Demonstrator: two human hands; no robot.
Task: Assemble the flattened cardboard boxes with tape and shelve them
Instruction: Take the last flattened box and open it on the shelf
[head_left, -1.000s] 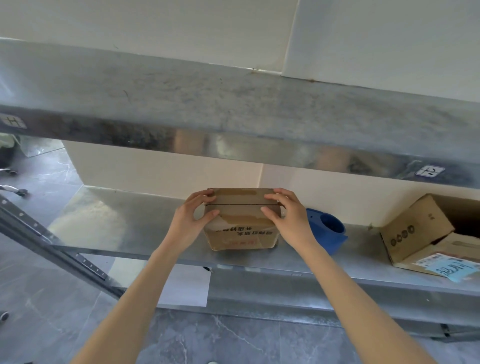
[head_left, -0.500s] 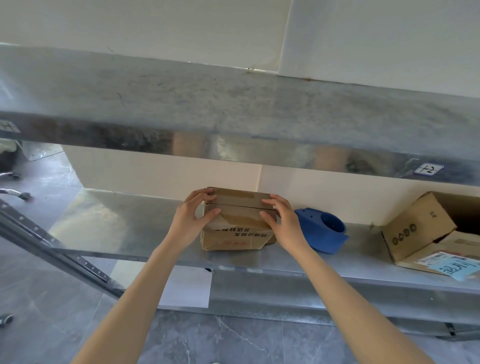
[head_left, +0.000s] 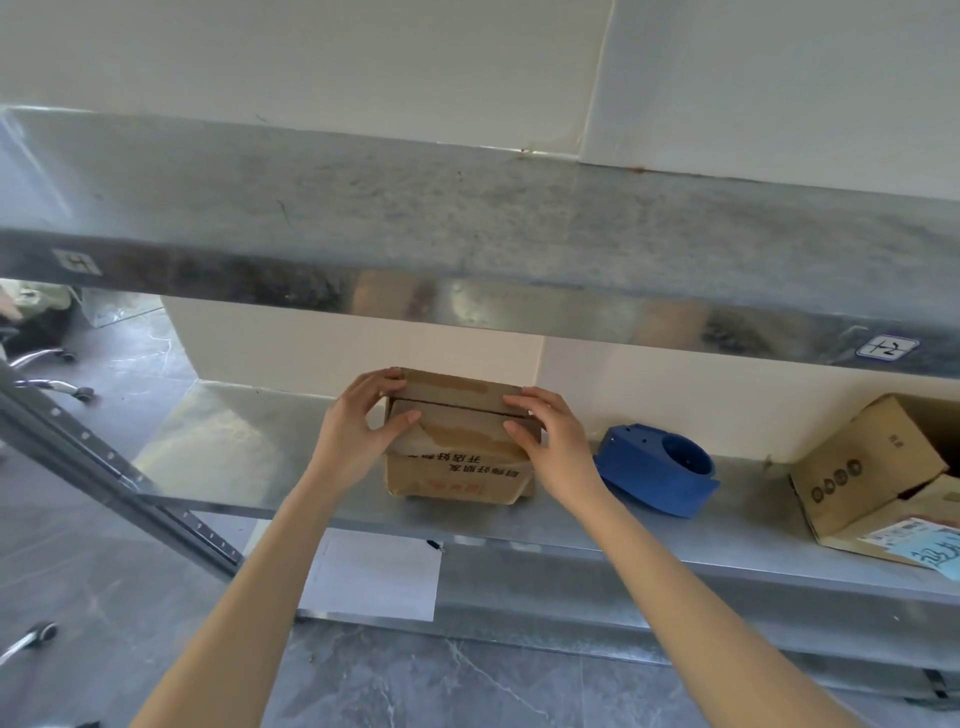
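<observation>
A small brown cardboard box (head_left: 460, 470) with red and black print sits on the lower metal shelf (head_left: 249, 457), its top flaps folded shut with a seam across. My left hand (head_left: 358, 434) grips the box's upper left corner, fingers over the top and thumb on the front. My right hand (head_left: 553, 441) grips the upper right corner the same way. A blue tape dispenser (head_left: 657, 470) lies on the shelf just right of the box.
An open cardboard box (head_left: 867, 462) with a blue-labelled flap lies on its side at the shelf's right end. The upper metal shelf (head_left: 467, 223) overhangs closely above. A white sheet (head_left: 374, 577) hangs under the shelf edge. Chair wheels (head_left: 57, 384) stand on the grey floor at left.
The box has slid a little to the left along the shelf, away from the blue dispenser. Both hands keep their hold on its top corners.
</observation>
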